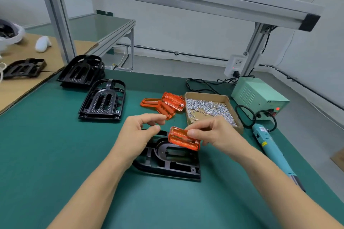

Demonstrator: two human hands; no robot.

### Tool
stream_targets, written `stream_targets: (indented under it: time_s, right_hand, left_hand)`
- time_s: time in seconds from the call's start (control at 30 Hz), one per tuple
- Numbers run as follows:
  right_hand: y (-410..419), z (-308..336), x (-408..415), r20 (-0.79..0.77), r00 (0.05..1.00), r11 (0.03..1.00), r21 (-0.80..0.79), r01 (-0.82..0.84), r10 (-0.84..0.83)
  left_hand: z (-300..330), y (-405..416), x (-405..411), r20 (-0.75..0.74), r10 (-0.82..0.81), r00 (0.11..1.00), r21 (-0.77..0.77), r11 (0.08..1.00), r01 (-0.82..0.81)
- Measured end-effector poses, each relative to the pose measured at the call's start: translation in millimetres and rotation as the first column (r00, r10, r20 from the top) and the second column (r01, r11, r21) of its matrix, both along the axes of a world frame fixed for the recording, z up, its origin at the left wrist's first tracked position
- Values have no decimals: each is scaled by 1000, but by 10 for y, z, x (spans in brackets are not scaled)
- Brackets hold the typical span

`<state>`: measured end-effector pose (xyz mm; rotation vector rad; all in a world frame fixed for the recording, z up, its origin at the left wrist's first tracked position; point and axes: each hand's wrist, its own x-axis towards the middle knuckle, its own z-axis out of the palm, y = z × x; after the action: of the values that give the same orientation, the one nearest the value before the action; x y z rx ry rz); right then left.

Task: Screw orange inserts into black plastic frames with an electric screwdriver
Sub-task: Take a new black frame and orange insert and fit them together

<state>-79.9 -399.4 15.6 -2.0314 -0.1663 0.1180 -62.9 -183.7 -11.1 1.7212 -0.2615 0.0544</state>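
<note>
Bench (55, 154): a green mat is laid over it; a sheet of cardboard (22, 87) is seen along its left edge.
Right hand (216, 134): an orange insert (183, 138) is pinched by its right end between thumb and curled fingers and held tilted just above the frame.
Left hand (137, 132): nothing is held; the fingers are loosely bent, thumb and forefinger apart, just left of the insert.
Black plastic frame (173, 160): it is laid flat near the middle of the bench, under both hands.
Spare frames: one stack (103, 100) is set toward the left edge, a second stack (81, 70) behind it near the far left corner.
Spare inserts (165, 105): a small pile is placed behind the hands, touching the left wall of the screw box.
Cardboard box (204, 95): loose silver screws (208, 108) are contained.
Electric screwdriver (270, 145): it is laid on the mat along the right edge, untouched.
Power supply (258, 96): a pale green unit is stood at the far right corner.
</note>
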Motion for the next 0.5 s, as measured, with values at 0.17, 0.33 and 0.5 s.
stream_targets:
  time_s: [0.17,0.33,0.5]
  right_hand:
    - [31,-124,21,10,999,970,-238,-46,50]
    - [86,-211,9,97,995,912,-411,9,33]
    - [143,-222,-15,215,974,815,-576,71,67]
  left_hand:
    - [-61,-26,-7,28,10,1000,185,983,-15]
    - [-34,-49,-22,53,2,999,282,959,-17]
    - [-16,-69,-41,66,-46,997,436,900,13]
